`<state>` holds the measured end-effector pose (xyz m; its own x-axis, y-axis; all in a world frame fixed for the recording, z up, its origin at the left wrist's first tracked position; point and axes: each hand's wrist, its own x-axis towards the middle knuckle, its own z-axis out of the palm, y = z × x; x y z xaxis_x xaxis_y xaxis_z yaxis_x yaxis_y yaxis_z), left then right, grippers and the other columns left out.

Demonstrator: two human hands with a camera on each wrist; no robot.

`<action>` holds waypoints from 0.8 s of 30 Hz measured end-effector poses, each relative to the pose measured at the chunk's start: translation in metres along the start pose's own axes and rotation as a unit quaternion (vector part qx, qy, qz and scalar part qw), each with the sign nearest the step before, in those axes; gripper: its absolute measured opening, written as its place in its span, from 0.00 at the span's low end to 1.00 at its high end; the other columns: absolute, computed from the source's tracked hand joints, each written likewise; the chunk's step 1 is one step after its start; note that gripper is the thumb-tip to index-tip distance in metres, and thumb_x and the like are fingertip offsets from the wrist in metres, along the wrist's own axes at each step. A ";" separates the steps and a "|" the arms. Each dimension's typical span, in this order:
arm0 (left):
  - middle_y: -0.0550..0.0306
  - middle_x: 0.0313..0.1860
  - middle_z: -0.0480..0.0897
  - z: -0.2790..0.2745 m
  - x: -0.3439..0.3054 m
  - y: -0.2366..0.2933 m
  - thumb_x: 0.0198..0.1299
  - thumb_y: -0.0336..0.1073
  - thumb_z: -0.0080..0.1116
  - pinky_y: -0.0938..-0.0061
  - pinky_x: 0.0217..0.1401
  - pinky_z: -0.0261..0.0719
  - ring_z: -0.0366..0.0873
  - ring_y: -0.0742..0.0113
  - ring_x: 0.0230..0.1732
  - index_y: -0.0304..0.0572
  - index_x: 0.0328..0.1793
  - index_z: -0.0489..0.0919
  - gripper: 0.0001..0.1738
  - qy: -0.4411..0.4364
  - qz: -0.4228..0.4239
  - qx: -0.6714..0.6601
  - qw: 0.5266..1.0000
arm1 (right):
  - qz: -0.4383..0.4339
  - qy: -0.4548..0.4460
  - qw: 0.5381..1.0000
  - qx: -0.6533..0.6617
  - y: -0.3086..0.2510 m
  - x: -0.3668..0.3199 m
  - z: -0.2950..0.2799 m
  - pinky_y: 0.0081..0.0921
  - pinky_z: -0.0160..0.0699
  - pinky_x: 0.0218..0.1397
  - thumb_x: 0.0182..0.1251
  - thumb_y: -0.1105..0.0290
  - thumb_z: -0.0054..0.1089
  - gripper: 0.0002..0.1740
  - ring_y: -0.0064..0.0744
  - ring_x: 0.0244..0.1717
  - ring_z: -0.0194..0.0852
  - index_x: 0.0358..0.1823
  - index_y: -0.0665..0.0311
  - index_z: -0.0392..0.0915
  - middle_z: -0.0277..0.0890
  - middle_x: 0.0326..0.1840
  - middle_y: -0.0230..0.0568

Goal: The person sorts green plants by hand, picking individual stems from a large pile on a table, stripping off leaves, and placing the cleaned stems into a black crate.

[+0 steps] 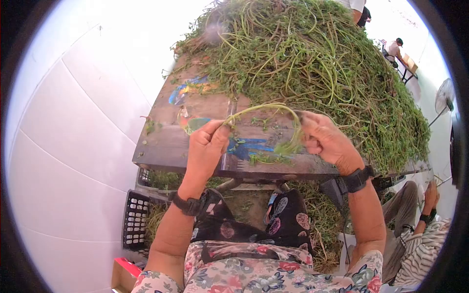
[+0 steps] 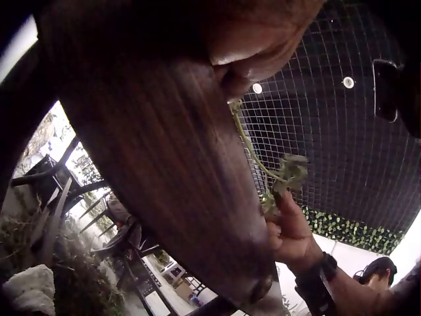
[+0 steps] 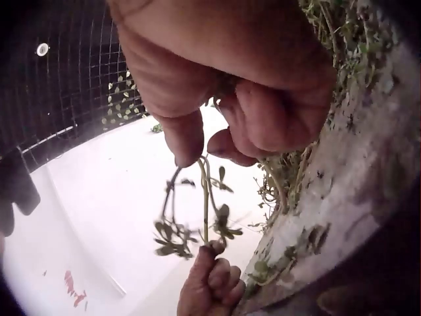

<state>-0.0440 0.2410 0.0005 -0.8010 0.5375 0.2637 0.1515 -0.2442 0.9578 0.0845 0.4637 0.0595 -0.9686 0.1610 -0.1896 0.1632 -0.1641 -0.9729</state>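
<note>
A long green plant stem (image 1: 259, 107) with small leaves arches between the two hands, over the near edge of a dark wooden table (image 1: 159, 132). Its left end is pinched between thumb and fingertips of my left hand (image 1: 207, 144). My right hand (image 1: 328, 137) grips the other end, with a leafy tip (image 1: 288, 148) drooping beside it. In the right wrist view, thin stems (image 3: 205, 197) with small oval leaves run from the near fingers to the far hand. A large tangled heap of the same greens (image 1: 303, 63) covers the table's far and right parts.
Loose sprigs (image 1: 266, 158) and blue markings lie along the table's front. A black plastic crate (image 1: 136, 219) stands below at left, near a red box (image 1: 128, 267). More greens (image 1: 325, 219) lie on the floor. Another person (image 1: 422, 244) sits close at right; a fan (image 1: 444, 95) stands behind.
</note>
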 end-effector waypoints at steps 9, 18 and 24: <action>0.72 0.16 0.62 -0.001 0.000 -0.001 0.62 0.41 0.53 0.86 0.16 0.48 0.55 0.85 0.15 0.37 0.41 0.75 0.13 0.011 -0.007 0.019 1.000 | 0.009 -0.015 0.984 -0.178 -0.002 -0.011 0.013 0.14 0.47 0.18 0.63 0.56 0.52 0.17 0.10 0.19 0.50 0.41 0.63 0.77 0.57 0.17 0.19; 0.71 0.16 0.64 -0.002 0.000 0.002 0.62 0.41 0.52 0.86 0.16 0.48 0.54 0.85 0.16 0.39 0.38 0.75 0.12 -0.014 -0.010 0.025 1.000 | -0.100 0.085 0.893 -0.431 -0.017 -0.031 -0.003 0.29 0.64 0.30 0.60 0.63 0.47 0.14 0.31 0.24 0.62 0.34 0.70 0.70 0.66 0.20 0.37; 0.69 0.17 0.68 -0.003 -0.001 0.002 0.61 0.39 0.54 0.85 0.20 0.56 0.59 0.84 0.19 0.34 0.38 0.77 0.13 -0.013 -0.023 0.044 0.999 | -0.160 0.076 0.831 -0.528 -0.011 -0.037 -0.020 0.38 0.66 0.34 0.59 0.66 0.44 0.13 0.53 0.30 0.69 0.35 0.72 0.68 0.71 0.27 0.54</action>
<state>-0.0449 0.2378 0.0023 -0.7926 0.5684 0.2206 0.1658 -0.1472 0.9751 0.1223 0.4789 0.0749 -0.9721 0.1667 0.1652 0.0534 0.8424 -0.5361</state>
